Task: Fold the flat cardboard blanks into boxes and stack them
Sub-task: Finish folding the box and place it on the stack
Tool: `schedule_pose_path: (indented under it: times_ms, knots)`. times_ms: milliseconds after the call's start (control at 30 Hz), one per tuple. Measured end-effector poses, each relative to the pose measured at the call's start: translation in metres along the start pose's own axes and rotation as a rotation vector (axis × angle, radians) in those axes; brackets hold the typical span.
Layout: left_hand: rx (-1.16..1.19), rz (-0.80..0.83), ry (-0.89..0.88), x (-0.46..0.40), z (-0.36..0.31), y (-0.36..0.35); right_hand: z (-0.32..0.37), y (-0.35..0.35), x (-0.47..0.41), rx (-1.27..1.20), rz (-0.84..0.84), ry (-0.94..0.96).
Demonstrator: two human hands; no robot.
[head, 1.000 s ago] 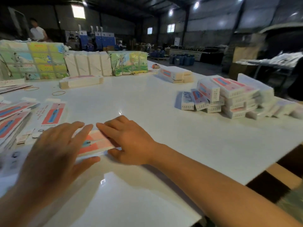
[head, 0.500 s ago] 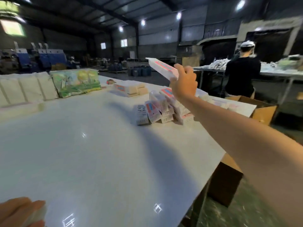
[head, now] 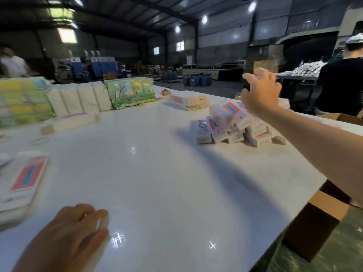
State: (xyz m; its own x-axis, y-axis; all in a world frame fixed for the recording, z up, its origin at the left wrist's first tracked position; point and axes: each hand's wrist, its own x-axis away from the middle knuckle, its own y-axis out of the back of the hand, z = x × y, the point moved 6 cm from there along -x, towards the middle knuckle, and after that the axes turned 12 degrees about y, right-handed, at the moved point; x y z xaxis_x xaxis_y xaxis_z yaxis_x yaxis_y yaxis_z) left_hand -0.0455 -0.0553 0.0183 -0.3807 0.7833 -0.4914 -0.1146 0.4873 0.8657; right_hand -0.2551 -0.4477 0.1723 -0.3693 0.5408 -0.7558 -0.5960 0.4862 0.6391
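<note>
A pile of folded white boxes with red and blue labels [head: 233, 124] lies at the right side of the white table [head: 157, 183]. My right hand [head: 261, 93] hovers just above and behind that pile with fingers spread, holding nothing. A stack of flat cardboard blanks [head: 23, 181] lies at the left edge, blurred. My left hand [head: 72, 232] rests low on the table near me, and its fingers and thumb pinch a small white cardboard piece [head: 101, 222], mostly hidden by the hand.
Wrapped white and colourful bundles [head: 110, 95] line the table's far side, with a long pale box [head: 74, 120] in front and more boxes [head: 186, 100] behind. A rubber band [head: 39, 141] lies left. Open brown cartons [head: 318, 218] stand beside the right edge. A person in black [head: 341, 85] works at another table.
The box my right hand held up half a second ago is no longer in it, and that hand has spread above the pile. My view has swung back left, showing the blanks again.
</note>
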Motion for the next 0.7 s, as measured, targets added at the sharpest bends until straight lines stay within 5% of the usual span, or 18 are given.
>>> schedule_pose_path:
  times_ms: [133,333,567,700]
  knots:
    - [0.070,0.096,0.138,0.004,0.002,0.006,0.138,-0.009,0.029,-0.345,0.062,0.418]
    - [0.014,0.148,0.196,0.005,0.007,-0.002,0.261,-0.083,0.165,-0.443,0.618,0.716]
    - [0.054,0.115,0.207,0.006,0.010,-0.006,0.263,-0.093,0.184,-0.474,0.569,0.726]
    - [0.337,0.184,0.344,-0.005,0.020,-0.001,0.262,-0.092,0.184,-0.501,0.540,0.718]
